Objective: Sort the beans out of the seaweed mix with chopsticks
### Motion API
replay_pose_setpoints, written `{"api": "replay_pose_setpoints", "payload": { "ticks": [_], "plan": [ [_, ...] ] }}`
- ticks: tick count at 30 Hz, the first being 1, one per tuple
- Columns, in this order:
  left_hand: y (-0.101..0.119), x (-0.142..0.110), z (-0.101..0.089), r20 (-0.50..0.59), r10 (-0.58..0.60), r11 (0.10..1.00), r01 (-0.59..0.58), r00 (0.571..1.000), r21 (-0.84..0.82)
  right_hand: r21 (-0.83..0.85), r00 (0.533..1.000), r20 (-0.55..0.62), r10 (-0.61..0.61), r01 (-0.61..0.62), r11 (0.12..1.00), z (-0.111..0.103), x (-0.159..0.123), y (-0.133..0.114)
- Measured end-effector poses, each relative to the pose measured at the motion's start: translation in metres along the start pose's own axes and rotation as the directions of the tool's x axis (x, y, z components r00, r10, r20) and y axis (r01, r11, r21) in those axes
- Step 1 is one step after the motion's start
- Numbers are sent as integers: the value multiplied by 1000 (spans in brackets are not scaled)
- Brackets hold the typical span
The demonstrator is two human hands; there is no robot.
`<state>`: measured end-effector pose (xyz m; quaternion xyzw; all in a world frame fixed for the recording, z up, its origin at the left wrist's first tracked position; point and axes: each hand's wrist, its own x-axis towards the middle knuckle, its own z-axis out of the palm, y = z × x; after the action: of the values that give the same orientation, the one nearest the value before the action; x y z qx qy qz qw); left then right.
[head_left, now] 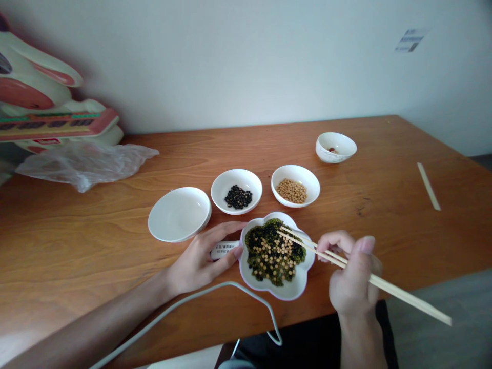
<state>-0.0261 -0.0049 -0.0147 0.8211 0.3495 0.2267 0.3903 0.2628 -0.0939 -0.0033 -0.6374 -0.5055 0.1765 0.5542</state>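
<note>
My right hand (355, 269) is closed around a pair of wooden chopsticks (407, 296). Their tips reach into a flower-shaped dish (282, 292) with a pale purple rim, among mixed green, black and tan beans (273, 251). Thumb and fingers of my left hand (205, 256) grip the dish's left rim, around a white labelled piece (223, 249) that looks like a handle. Behind the dish stand a white bowl of black beans (238, 197) and a white bowl of soybeans (292, 191). To their left is an empty white bowl (179, 215).
At the back right stands a small bowl (335, 148) with a few reddish bits. A paper strip (428, 185) lies far right. A plastic bag (88, 164) and a cow-shaped toy keyboard (57, 123) occupy the left back. A white cable (184, 302) runs along the table's front.
</note>
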Motion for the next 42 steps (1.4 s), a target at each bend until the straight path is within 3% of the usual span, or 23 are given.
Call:
{"api": "replay_pose_setpoints", "payload": {
  "ticks": [13, 21, 30, 42],
  "plan": [
    [0, 0, 1, -12, -6, 1000, 7, 1000, 25, -8, 998, -9, 66, -66, 998, -5, 11, -15],
    [-1, 1, 1, -7, -13, 1000, 13, 1000, 20, -31, 985, 135, 105, -101, 994, -5, 22, -25],
    [-2, 1, 0, 2, -7, 1000, 7, 1000, 14, -44, 977, 160, 140, -135, 990, -2, 20, -34],
    [-1, 1, 0, 16, -8, 1000, 8, 1000, 9, -61, 978, 189, 85, -74, 995, -3, 22, -31]
  ]
}}
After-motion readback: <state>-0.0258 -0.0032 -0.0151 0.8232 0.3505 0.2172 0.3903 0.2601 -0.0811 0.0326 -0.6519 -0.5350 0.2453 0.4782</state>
